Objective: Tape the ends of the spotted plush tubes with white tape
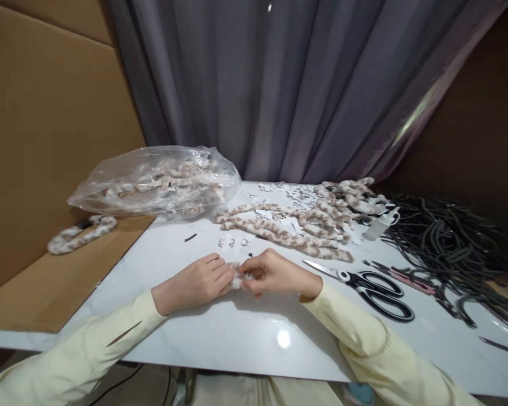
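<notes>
While glossy white table [245,349] lies beneath — hands [202,282] [275,274] pinching fluffy, mottled scrap [236,277].

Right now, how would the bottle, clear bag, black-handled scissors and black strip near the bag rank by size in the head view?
Largest to smallest:
1. Clear bag
2. Black-handled scissors
3. Bottle
4. Black strip

Both hands together, fingers [224,276] curled.
</notes>
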Available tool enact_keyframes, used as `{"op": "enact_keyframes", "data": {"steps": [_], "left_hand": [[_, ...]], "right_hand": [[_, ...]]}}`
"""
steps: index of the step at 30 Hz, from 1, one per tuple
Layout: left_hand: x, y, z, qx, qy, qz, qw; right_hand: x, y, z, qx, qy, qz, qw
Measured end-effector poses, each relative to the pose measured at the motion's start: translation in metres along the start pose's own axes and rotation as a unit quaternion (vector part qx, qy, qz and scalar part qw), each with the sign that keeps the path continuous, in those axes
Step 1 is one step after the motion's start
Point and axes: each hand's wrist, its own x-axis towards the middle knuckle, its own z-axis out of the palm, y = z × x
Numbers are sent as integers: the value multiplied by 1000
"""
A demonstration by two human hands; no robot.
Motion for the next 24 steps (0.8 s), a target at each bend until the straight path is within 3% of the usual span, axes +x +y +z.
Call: {"op": "enact_keyframes", "data": {"steps": [6,13,24], "left_hand": [[-2,3,3,-46,-5,-8,999],[0,6,0,-209,-3,-109,972],[-1,8,4,-170,18,-81,982]], "right_hand": [[-1,-2,-2,-13,-10,1,1000],[-2,-1,-2,-19,-9,-23,1000],[1,3,0,-8,-11,-18,1000]]}}
